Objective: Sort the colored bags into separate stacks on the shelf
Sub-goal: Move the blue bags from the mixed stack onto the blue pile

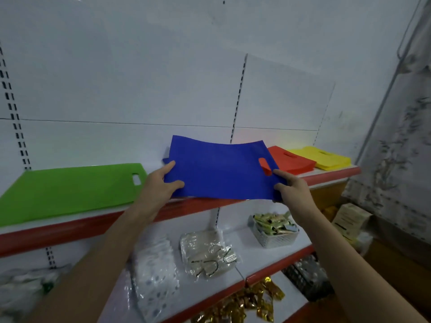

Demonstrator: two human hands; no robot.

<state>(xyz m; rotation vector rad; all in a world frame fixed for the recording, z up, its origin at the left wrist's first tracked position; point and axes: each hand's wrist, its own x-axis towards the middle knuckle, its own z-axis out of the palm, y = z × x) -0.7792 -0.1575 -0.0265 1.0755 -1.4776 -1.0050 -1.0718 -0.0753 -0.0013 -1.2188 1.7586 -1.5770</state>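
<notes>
Here I count four bag colours on the shelf point(326, 174). My left hand point(158, 185) and right hand point(292, 190) each pinch one blue bag point(219, 171) by its side edges, above the shelf edge. At 9 o'clock lies one green stack point(70, 190); at 2 o'clock one red stack point(291, 159), then one yellow stack point(324, 158).

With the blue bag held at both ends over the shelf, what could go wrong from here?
1. The blue bag sags between the left hand and right hand; released like this, it may land crooked on the shelf.
2. Its right end overlaps the red stack in view, so the colours could mix.
3. The near edge overhangs the shelf lip; a loose grip could drop it.
</notes>
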